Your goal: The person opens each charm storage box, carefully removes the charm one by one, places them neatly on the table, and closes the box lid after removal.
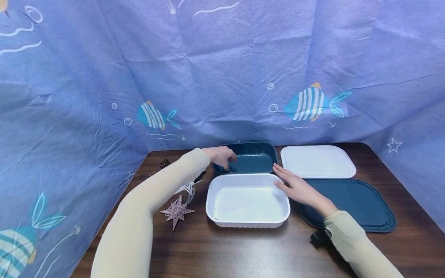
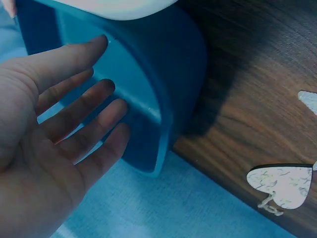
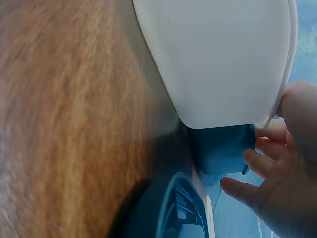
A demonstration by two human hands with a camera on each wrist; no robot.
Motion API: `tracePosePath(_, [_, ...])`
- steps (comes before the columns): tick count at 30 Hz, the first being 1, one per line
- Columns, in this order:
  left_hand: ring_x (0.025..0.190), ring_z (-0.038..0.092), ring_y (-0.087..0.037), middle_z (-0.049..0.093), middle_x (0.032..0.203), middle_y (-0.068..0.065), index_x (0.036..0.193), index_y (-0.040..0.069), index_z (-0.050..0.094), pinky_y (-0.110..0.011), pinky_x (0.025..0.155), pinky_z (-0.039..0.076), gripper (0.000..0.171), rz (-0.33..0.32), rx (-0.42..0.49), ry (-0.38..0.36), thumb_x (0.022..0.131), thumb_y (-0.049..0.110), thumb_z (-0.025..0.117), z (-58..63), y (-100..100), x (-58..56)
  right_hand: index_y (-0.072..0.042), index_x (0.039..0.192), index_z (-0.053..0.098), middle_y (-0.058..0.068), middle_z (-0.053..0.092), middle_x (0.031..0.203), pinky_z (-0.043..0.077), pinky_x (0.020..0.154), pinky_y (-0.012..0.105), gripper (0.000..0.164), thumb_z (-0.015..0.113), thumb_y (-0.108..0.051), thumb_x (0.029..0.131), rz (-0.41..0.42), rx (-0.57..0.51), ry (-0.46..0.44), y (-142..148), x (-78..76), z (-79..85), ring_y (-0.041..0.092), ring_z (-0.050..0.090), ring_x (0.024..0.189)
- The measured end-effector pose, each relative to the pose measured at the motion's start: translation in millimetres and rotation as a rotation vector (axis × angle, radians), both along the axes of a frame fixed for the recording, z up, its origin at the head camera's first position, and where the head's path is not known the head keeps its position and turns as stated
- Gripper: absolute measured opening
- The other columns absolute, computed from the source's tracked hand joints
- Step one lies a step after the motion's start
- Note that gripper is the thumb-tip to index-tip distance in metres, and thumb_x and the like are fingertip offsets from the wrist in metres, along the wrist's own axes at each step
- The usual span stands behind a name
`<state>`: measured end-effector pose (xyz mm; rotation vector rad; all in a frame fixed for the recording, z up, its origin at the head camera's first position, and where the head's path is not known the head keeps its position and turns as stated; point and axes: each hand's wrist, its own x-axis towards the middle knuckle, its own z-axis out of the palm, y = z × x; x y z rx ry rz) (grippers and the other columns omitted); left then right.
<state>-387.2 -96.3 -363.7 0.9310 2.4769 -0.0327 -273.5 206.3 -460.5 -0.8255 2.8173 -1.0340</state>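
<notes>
A: What's lying nearest?
B: The white bin (image 1: 247,204), sitting left of the right hand (image 1: 299,188) and towards the person. That hand is spreading its fingers by the far right corner, thumb apart.
A: How would it handle?
B: Probably light, stiff, slightly slick; I'd be lifting by the rim at its 2 short ends.
A: Beyond?
B: The teal bin (image 1: 250,147) is resting beneath the left hand (image 1: 219,155), which is spreading loosely bent fingers, pinching nothing. It's looking similarly rigid.
A: The surface, the room?
B: A glossy wooden table (image 1: 222,247) is stretching under both hands. Right of the right hand, a teal lid (image 1: 351,204) and farther white lid (image 1: 318,162) are lying flat; past both hands, a fish-print curtain (image 1: 226,77) is hanging.
</notes>
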Motion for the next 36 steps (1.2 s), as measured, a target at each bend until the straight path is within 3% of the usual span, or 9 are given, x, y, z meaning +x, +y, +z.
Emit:
tracePosePath(10, [0.123,0.056,-0.021,0.06,0.136,-0.006,0.137,0.015,0.064,-0.029,0.072,0.042,0.048,-0.057,-0.04,-0.036,0.093,-0.004,0.058,-11.3,-2.2,-1.1,-0.003,0.157,0.03,0.015,0.022,0.165,0.026,0.115,0.06,0.065,0.049,-0.039,0.107,0.002,0.002,-0.004,-1.3,-0.3,0.2,0.038,0.022,0.15])
tracePosePath(18, [0.123,0.057,-0.018,0.064,0.132,-0.001,0.134,0.02,0.067,-0.031,0.089,0.049,0.052,-0.095,-0.083,-0.049,0.093,-0.007,0.05,-21.7,-1.7,-5.3,-0.003,0.157,0.031,0.015,0.022,0.165,0.025,0.115,0.06,0.062,0.051,-0.034,0.107,-0.003,0.0,-0.002,-1.8,0.0,0.8,0.038,0.022,0.15])
tracePosePath(25, [0.114,0.061,-0.017,0.067,0.126,-0.003,0.132,0.017,0.068,-0.031,0.088,0.05,0.053,-0.086,-0.076,-0.062,0.093,-0.01,0.045,-21.5,-1.6,-2.9,-0.002,0.157,0.031,0.013,0.022,0.166,0.025,0.115,0.06,0.064,0.05,-0.037,0.107,-0.003,-0.007,-0.01,-0.9,1.1,1.1,0.039,0.022,0.15])
tracePosePath(32, [0.113,0.062,-0.016,0.068,0.122,0.0,0.128,0.019,0.071,-0.031,0.092,0.051,0.047,-0.106,-0.058,-0.043,0.094,-0.007,0.049,-20.6,-3.2,-4.3,-0.002,0.157,0.031,0.015,0.022,0.165,0.026,0.115,0.06,0.064,0.05,-0.037,0.107,-0.005,-0.008,-0.002,-0.4,1.1,1.2,0.038,0.022,0.15])
tracePosePath(36, [0.109,0.063,-0.014,0.069,0.117,0.003,0.126,0.019,0.071,-0.03,0.089,0.052,0.04,-0.075,-0.031,-0.046,0.095,-0.002,0.056,-16.7,-5.4,-4.4,-0.001,0.157,0.031,0.016,0.023,0.165,0.026,0.115,0.06,0.064,0.05,-0.037,0.107,-0.004,-0.004,0.0,-0.7,1.2,0.8,0.038,0.023,0.15])
